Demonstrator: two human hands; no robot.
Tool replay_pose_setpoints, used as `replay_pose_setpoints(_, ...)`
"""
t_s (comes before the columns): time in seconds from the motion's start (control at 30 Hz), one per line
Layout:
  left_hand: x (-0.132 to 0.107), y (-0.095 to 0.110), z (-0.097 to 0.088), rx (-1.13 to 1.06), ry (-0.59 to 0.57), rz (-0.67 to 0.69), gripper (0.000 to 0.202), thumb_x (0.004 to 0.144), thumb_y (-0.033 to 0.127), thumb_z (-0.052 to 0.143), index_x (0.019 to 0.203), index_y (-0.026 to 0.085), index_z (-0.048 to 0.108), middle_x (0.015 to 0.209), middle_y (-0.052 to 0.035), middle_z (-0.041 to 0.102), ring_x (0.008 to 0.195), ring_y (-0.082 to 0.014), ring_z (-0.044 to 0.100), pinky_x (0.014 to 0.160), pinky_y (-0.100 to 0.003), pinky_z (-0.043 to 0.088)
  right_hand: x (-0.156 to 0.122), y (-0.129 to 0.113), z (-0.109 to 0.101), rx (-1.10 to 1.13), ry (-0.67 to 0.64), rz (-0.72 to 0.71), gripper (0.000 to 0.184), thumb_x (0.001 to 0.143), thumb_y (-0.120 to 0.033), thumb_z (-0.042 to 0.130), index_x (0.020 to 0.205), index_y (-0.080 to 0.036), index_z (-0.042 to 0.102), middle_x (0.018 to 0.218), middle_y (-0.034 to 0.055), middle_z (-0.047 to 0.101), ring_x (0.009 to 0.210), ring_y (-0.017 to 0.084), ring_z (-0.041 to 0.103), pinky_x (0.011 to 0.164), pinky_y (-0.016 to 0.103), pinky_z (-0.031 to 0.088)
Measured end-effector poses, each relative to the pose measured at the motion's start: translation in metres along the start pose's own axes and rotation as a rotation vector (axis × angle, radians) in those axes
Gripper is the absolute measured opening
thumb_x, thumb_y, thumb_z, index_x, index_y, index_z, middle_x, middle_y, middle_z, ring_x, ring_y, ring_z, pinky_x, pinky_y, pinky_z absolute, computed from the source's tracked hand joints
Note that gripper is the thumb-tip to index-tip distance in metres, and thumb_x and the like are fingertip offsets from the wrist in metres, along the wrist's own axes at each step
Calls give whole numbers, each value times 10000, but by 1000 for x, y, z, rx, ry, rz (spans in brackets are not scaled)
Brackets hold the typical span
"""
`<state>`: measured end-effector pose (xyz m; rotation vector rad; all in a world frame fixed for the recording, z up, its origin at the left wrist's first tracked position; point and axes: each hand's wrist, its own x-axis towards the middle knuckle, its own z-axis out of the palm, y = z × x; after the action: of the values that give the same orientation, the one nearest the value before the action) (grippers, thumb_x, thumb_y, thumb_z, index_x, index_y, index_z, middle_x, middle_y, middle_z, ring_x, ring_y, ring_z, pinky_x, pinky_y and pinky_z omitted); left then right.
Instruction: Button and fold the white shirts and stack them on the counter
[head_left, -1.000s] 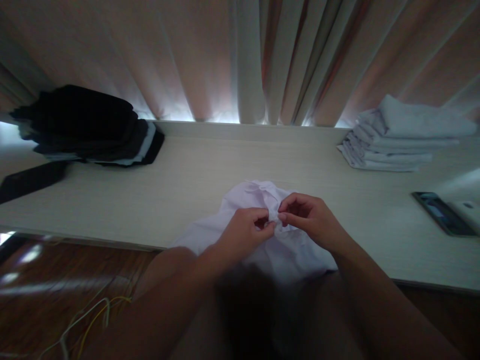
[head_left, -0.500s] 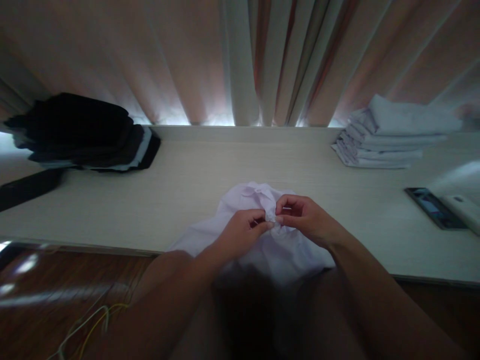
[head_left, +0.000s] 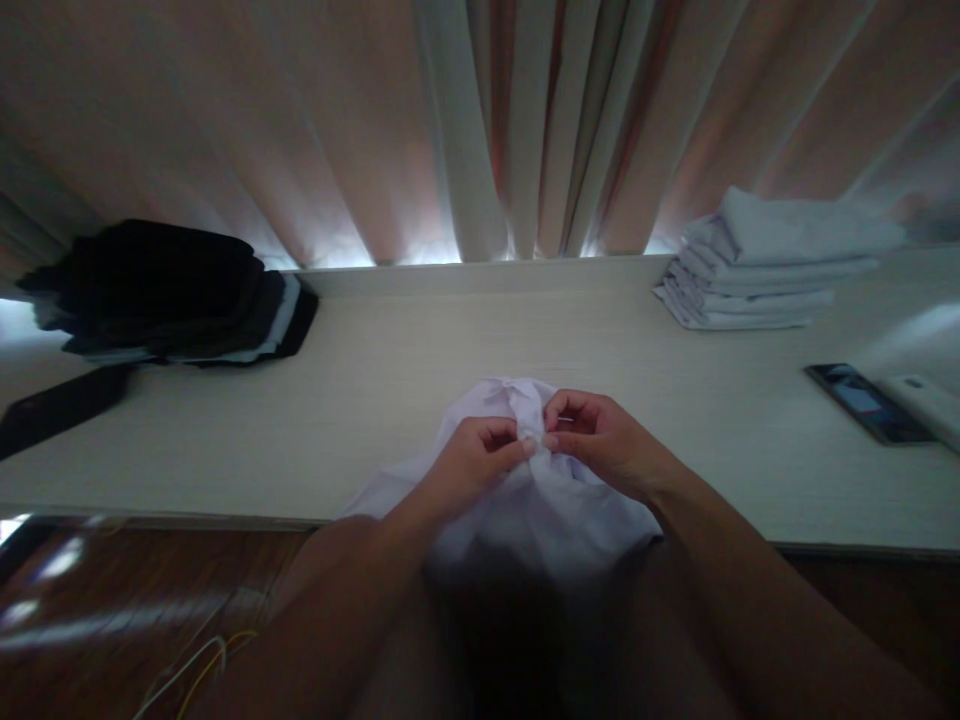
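A thin white shirt [head_left: 480, 510] lies bunched across my lap and over the near edge of the table. My left hand [head_left: 480, 455] pinches a narrow strip of its fabric between thumb and fingers. From the other side, my right hand [head_left: 604, 440] pinches the same strip, thumb and forefinger closed on it. The two thumb tips nearly meet. Whatever small part lies between the fingertips is too small to make out. Much of the lower cloth is in shadow.
A stack of dark folded clothes [head_left: 165, 290] stands on the left of the pale table [head_left: 360, 370]. Folded white clothes [head_left: 780, 270] are piled at the back right, with a phone [head_left: 866, 400] nearer. Curtains [head_left: 360, 130] hang behind. Cables [head_left: 202, 665] lie on the floor.
The camera view has shifted slightly. Both hands stay close together on the shirt, and the strip between them looks straighter and flatter than before.
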<state>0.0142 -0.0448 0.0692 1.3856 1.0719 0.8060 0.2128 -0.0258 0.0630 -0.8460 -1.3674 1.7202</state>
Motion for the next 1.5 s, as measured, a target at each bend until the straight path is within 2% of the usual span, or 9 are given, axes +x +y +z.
replay_pose_setpoints(0.1,1,4,-3,-46,78,16,229,742,347,742,696,140,655,636,17,591,555,-89,458,528,-214,343,-1,-3,2,-82,20,-11,237,750,-293,772,886,-200,601,816,-20,608,728,128,582,676,262,460)
replay_pose_setpoints(0.2,3,3,-7,-114,161,-6,243,718,363,762,736,140,667,665,4,624,570,-101,496,534,-218,362,-1,-5,5,-338,-25,-20,188,834,-333,694,948,-199,628,873,4,625,780,145,577,710,279,451)
replay_pose_setpoints(0.3,5,-1,-11,-152,207,-50,304,712,425,769,715,148,644,616,19,587,529,-93,466,501,-215,327,0,-3,9,-569,-10,-24,158,894,-342,613,854,-190,632,800,-3,597,745,143,539,684,280,414)
replay_pose_setpoints(0.37,7,-4,-13,-179,212,-58,326,714,449,764,715,152,632,590,32,551,502,-82,428,479,-211,291,0,-2,11,-623,17,-44,181,907,-324,583,794,-186,612,761,-10,573,718,137,513,663,277,391)
replay_pose_setpoints(0.63,7,-9,-12,-246,190,-32,302,753,415,732,727,152,586,601,44,502,520,-75,435,495,-200,323,-1,-1,14,-666,72,-139,175,835,-212,596,678,-187,523,670,-41,478,655,114,446,612,264,330)
replay_pose_setpoints(0.87,4,-3,-16,-148,171,-45,266,754,387,721,734,145,613,562,54,467,492,-69,361,472,-207,259,-1,0,13,-468,62,-55,187,818,-225,582,650,-183,515,623,-51,419,593,100,383,547,259,281)
replay_pose_setpoints(1.03,4,-7,-16,-243,154,-76,308,748,433,728,782,142,632,582,44,496,474,-68,368,458,-210,235,-1,-2,14,-581,61,-93,180,811,-202,582,644,-179,518,632,-50,422,617,103,387,566,264,284)
replay_pose_setpoints(1.23,7,-10,-15,-365,179,-98,351,685,460,793,728,149,634,574,29,523,507,-88,459,487,-209,311,-1,1,14,-605,52,-72,180,843,-228,573,674,-181,531,649,-49,432,621,104,394,569,269,284)
replay_pose_setpoints(1.5,12,-15,-9,-441,213,-94,276,711,396,765,718,143,654,578,20,533,547,-109,494,526,-222,371,0,2,14,-608,-19,-37,188,857,-229,569,680,-183,526,662,-46,438,627,106,405,580,273,293)
